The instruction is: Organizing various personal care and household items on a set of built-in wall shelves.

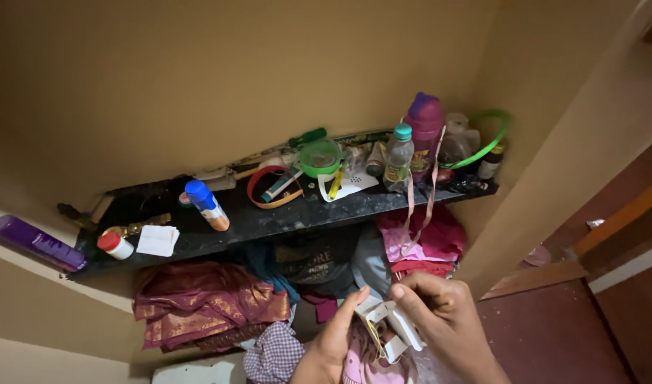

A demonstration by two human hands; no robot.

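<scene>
Both hands pinch a white tag: left hand by thumb, right hand with curled fingers (string dangling below). Above them, the dark shelf edge overhangs folded clothes; bare floor lies right of the right hand.

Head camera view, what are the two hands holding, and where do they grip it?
Both the left hand and right hand pinch a small crumpled white paper or tag piece at its edges; what exactly it is cannot be told.

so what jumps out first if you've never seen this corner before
Two hands at the bottom: the left hand and right hand together pinch a small white folded piece. Above them runs a cluttered dark shelf, with a purple bottle standing tall at its right end and a green round lid near the middle. Below the shelf lies a heap of maroon and pink cloth.
</scene>
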